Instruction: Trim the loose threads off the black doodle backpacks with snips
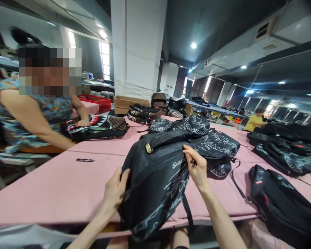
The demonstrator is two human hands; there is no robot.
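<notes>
A black backpack with white scribbled print stands tilted at the front edge of the pink table. A dark strap with a gold-coloured fitting runs across its top. My left hand is closed on the backpack's left side, the thumb on the fabric and the other fingers partly hidden. My right hand pinches the upper right edge of the bag. A small dark item shows within the curled fingers of that hand, too small to name.
Several similar black backpacks lie behind and to the right on the pink table. On the left, a person handles a shark-mouth patterned bag. A small black object lies on the cloth. A red crate and cardboard box stand beyond.
</notes>
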